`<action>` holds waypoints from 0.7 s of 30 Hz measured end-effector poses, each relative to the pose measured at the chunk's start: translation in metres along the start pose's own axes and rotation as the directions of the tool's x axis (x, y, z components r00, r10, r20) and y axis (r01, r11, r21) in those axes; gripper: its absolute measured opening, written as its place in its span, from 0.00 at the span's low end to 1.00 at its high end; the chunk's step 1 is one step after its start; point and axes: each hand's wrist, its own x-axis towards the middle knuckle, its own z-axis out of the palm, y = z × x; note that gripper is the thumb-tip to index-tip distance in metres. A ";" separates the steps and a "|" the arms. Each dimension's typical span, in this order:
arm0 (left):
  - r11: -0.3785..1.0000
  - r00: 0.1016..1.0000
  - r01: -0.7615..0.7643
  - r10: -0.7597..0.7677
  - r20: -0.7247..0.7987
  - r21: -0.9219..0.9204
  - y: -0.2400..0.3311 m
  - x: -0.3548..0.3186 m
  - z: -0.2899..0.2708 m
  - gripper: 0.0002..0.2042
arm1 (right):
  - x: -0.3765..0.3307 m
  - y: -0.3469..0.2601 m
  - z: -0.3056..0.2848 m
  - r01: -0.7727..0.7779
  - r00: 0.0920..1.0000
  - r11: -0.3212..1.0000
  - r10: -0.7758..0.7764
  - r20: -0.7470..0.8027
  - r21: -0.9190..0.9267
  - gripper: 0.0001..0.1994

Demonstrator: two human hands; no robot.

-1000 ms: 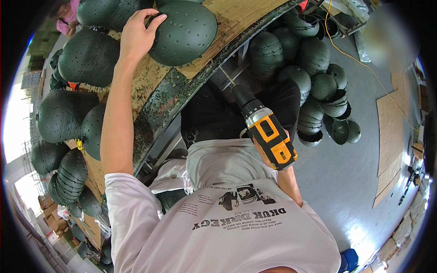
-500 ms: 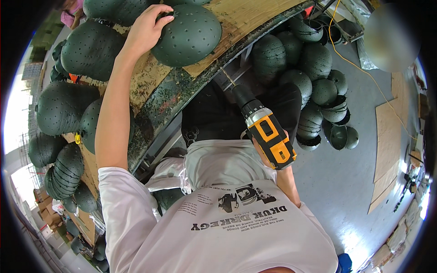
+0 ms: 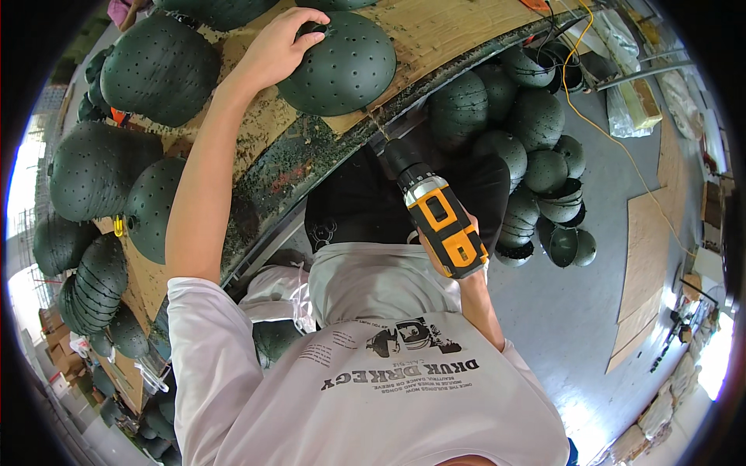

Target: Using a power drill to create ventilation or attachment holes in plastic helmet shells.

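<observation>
A dark green dome (image 3: 342,66) with many small holes lies on the workbench, its rounded side up. My left hand (image 3: 284,48) grips its left side, with the thumb pressed on the surface and the fingers curled at a dark opening near the top. In my right hand (image 3: 435,252), mostly hidden behind the tool, is a yellow and black cordless drill (image 3: 441,221). Its thin bit points up and left toward the bench edge, just below the dome's lower right rim. Whether the tip touches anything, I cannot tell.
More perforated domes (image 3: 105,171) crowd the bench's left side in stacks. Right of my legs, several dark domes (image 3: 536,120) are heaped. A yellow cord (image 3: 614,140) runs across the floor past cardboard sheets (image 3: 645,256). Dark shavings litter the bench edge (image 3: 291,179).
The drill has shifted slightly left and up in the picture, while the dome and my left hand appear farther right. The whole view has also turned a little. Both hands keep their holds.
</observation>
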 end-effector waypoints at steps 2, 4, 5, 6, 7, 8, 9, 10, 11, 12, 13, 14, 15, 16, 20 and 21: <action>0.997 1.000 0.007 -0.009 -0.019 -0.075 0.011 0.005 -0.004 0.15 | 0.002 0.006 0.003 0.010 1.000 1.000 -0.010 0.018 0.005 0.15; 0.985 0.979 0.153 -0.140 0.149 -0.078 0.027 0.014 -0.011 0.25 | 0.003 0.012 0.004 0.030 0.999 0.999 -0.031 0.032 0.018 0.16; 0.984 0.979 0.159 -0.147 0.142 -0.082 0.029 0.017 -0.006 0.25 | 0.004 0.013 0.004 0.033 0.999 0.999 -0.034 0.043 0.014 0.16; 0.977 0.974 0.205 -0.196 0.114 -0.066 0.031 0.021 -0.001 0.26 | 0.005 0.014 0.005 0.061 0.998 0.998 -0.062 0.029 0.015 0.15; 0.967 0.965 0.251 -0.247 0.086 -0.050 0.032 0.024 0.003 0.27 | 0.008 0.012 0.007 0.089 0.996 0.996 -0.090 0.015 0.017 0.15; 0.948 0.949 0.310 -0.303 0.081 -0.078 0.034 0.025 0.008 0.28 | 0.011 0.010 0.008 0.090 0.996 0.996 -0.090 0.023 0.016 0.15; 0.945 0.948 0.316 -0.310 0.078 -0.081 0.035 0.026 0.012 0.28 | 0.013 0.007 0.008 0.035 0.999 0.999 -0.034 0.026 -0.005 0.16; 0.935 0.937 0.350 -0.348 0.043 -0.062 0.036 0.027 0.017 0.28 | 0.014 0.004 0.008 -0.025 0.999 0.999 0.026 0.022 -0.030 0.16; 0.922 0.923 0.385 -0.385 0.008 -0.043 0.037 0.028 0.021 0.28 | 0.017 0.003 0.008 -0.029 0.999 0.999 0.030 0.023 -0.034 0.16; 0.921 0.922 0.386 -0.386 0.011 -0.048 0.036 0.027 0.022 0.28 | 0.021 0.005 0.007 0.021 0.999 0.999 -0.020 0.036 -0.029 0.16; 0.927 0.926 0.375 -0.375 -0.026 -0.033 0.036 0.026 0.023 0.28 | 0.024 0.005 0.007 0.070 0.997 0.997 -0.069 0.046 -0.023 0.16; 0.931 0.929 0.363 -0.364 -0.063 -0.018 0.036 0.025 0.024 0.28 | 0.025 0.003 0.007 0.064 0.997 0.998 -0.063 0.046 -0.026 0.16; 0.931 0.929 0.365 -0.365 -0.058 -0.022 0.037 0.025 0.026 0.28 | 0.026 0.001 0.007 -0.001 0.999 1.000 0.001 0.041 -0.009 0.16; 0.930 0.927 0.367 -0.368 -0.071 -0.024 0.037 0.024 0.026 0.27 | 0.028 -0.002 0.008 -0.062 0.997 0.998 0.061 0.041 0.011 0.16; 0.912 0.909 0.407 -0.410 -0.072 -0.060 0.041 0.025 0.028 0.27 | 0.031 -0.006 0.007 -0.104 0.994 0.994 0.103 0.043 0.029 0.15; 0.911 0.909 0.408 -0.412 -0.069 -0.061 0.042 0.025 0.028 0.27 | 0.031 -0.005 0.007 -0.099 0.995 0.995 0.098 0.035 0.034 0.15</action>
